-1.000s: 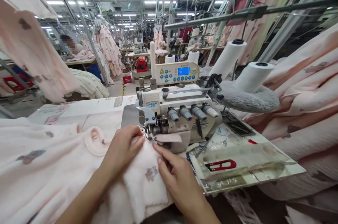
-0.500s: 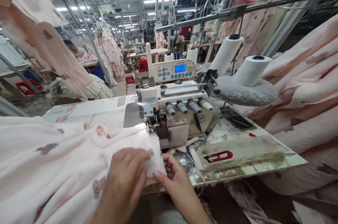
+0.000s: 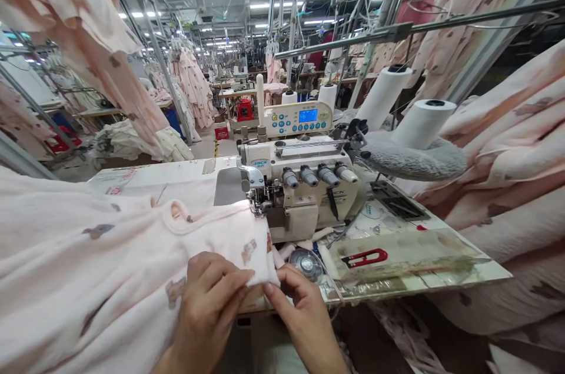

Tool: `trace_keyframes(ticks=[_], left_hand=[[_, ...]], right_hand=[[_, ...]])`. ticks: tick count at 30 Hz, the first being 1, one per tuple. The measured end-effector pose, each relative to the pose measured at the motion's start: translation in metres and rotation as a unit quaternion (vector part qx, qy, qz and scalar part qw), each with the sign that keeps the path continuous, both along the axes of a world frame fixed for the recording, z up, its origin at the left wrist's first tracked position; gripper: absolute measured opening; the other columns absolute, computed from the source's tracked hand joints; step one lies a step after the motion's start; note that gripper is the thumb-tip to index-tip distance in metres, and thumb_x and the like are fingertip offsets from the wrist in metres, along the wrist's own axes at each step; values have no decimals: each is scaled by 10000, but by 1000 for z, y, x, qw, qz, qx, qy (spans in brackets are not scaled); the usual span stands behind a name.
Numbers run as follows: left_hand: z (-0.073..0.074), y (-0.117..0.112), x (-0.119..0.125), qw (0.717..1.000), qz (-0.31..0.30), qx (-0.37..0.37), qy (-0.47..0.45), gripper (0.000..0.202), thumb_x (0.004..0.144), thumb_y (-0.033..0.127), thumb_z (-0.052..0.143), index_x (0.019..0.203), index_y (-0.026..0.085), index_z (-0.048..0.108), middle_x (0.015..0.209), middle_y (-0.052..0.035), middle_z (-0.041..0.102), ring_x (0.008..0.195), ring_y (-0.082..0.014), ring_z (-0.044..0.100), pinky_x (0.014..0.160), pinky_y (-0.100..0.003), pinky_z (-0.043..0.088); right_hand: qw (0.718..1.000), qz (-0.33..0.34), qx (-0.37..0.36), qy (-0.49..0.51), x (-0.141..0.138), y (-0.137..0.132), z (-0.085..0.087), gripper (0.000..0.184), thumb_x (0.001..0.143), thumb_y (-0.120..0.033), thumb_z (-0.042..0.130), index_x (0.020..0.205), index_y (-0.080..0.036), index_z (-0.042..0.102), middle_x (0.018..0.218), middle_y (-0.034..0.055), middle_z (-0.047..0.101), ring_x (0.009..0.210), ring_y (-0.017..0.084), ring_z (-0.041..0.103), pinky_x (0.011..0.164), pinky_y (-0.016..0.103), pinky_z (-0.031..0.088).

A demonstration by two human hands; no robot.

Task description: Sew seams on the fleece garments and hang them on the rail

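Observation:
Pale pink fleece fabric (image 3: 136,250) with small bear prints lies across the left of the table, its far edge under the presser foot of a white overlock sewing machine (image 3: 300,180). At the fabric's near edge my left hand (image 3: 214,297) is closed, thumb and fingers pinching the cloth. Just right of it, my right hand (image 3: 302,306) grips the fabric's corner between thumb and curled fingers. Both hands sit close together below the needle area (image 3: 259,203). Part of the gripped edge is hidden behind the fingers.
Red thread snips (image 3: 365,257) lie on the table right of the machine. White thread cones (image 3: 426,124) stand behind, one on a grey fuzzy cover. A metal rail (image 3: 353,39) crosses above. Pink garments (image 3: 521,186) hang at the right, others (image 3: 88,50) at the left.
My hands have slid down along the fabric's edge toward its near corner, uncovering a bear print. The camera view has shifted slightly. The fabric remains at the presser foot.

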State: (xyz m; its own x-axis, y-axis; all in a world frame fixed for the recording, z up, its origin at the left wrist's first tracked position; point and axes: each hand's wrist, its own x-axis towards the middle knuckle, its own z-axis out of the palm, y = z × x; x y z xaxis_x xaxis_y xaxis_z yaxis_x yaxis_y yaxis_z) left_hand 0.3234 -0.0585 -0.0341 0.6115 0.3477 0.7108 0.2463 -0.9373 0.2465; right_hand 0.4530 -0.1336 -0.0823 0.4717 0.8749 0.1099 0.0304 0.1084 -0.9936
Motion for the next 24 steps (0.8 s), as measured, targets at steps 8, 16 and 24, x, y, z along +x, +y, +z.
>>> trace_keyframes(ticks=[8,16,24], left_hand=[[-22,-4,3,994,20,107,-34,194,830,110,523,973,193,626,768,-30,667,781,-159,553,728,-319,374],[-7,-2,5,993,-48,109,4,172,821,46,473,873,148,602,668,-14,613,684,-143,496,700,-304,352],[17,74,36,970,175,-82,148,194,823,278,486,967,161,539,1158,-117,537,1127,-271,421,937,-460,305]], right_hand=[[979,102,-24,173,2,-10,-6,450,773,-580,537,586,-172,560,416,-75,342,333,52,258,351,187,224],[864,-112,198,-449,24,-5,4,357,788,-41,474,1055,-235,610,997,81,572,859,183,569,727,305,491],[853,-115,213,-462,25,-1,-10,198,789,-44,518,874,-208,588,774,41,585,708,167,546,626,305,458]])
